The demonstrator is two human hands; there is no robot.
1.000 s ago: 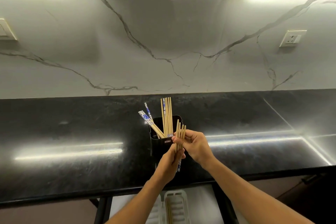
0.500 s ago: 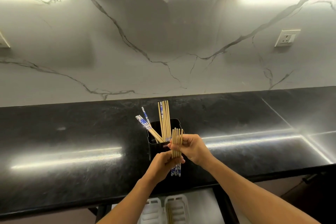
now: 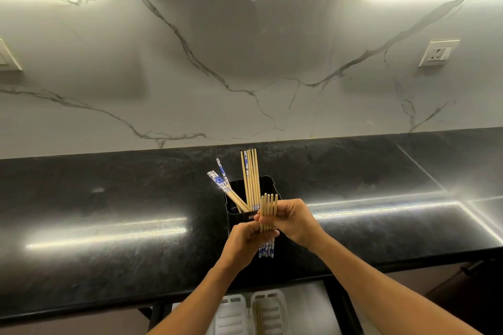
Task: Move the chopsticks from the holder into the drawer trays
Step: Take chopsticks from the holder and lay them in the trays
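Where the drawer stands open under the bench edge, white drawer trays (image 3: 234, 307) show, and the right-hand one has a few stored chopsticks (image 3: 258, 319) lying in it.

Just above, the left hand (image 3: 241, 239) and right hand (image 3: 295, 221) grip one bundle of chopsticks (image 3: 269, 207). The fingers of both curl round mid-shaft, and the blue-patterned ends point down.

Judgement: the sticks look light, stiff and smooth. They are likely to slide or fan apart, so hold them round the middle with the ends squared.

Behind, the black holder (image 3: 236, 219) on the bench (image 3: 109, 212) carries the remaining chopsticks (image 3: 251, 177), some upright and some leaning left. A marble wall (image 3: 245, 62) lies beyond.
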